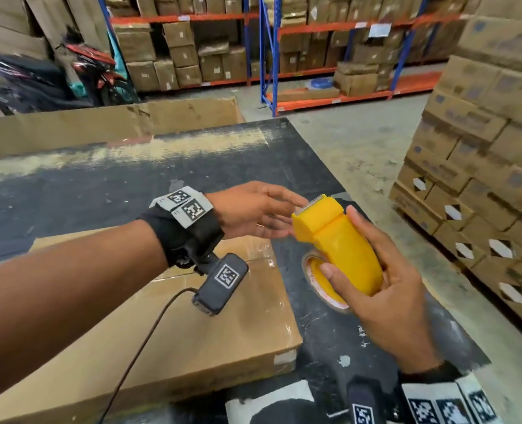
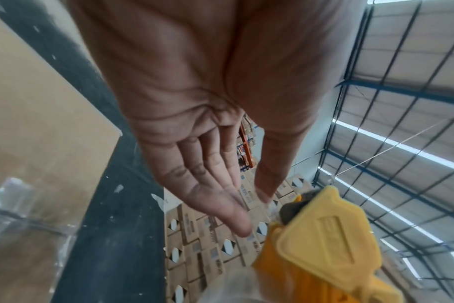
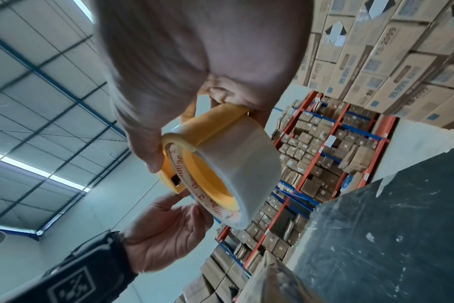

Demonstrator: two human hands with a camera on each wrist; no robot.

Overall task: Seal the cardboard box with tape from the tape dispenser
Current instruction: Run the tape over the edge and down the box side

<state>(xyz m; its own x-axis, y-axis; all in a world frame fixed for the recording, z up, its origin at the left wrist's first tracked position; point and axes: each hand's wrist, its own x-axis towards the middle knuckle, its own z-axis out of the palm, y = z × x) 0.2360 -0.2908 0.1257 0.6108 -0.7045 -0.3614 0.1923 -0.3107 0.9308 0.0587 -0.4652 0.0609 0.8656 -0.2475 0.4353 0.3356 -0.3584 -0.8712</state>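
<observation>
A flat cardboard box (image 1: 174, 325) lies on the dark table (image 1: 100, 185) at the lower left, with clear tape glinting on its far right corner. My right hand (image 1: 385, 289) grips a yellow tape dispenser (image 1: 339, 240) above the table, right of the box, its toothed blade pointing away from me. The clear tape roll (image 3: 236, 164) sits in the dispenser (image 3: 202, 127), my right thumb on its side. My left hand (image 1: 259, 212) is open with straight fingers, reaching to the dispenser's blade end (image 2: 324, 231). The left fingertips (image 2: 241, 227) are just short of it.
A large open carton (image 1: 106, 130) stands behind the table. Stacked printed cartons (image 1: 480, 166) fill a pallet to the right across a concrete aisle. Blue and orange racks (image 1: 330, 56) with boxes line the back, and a motorbike (image 1: 79, 75) is parked at the far left.
</observation>
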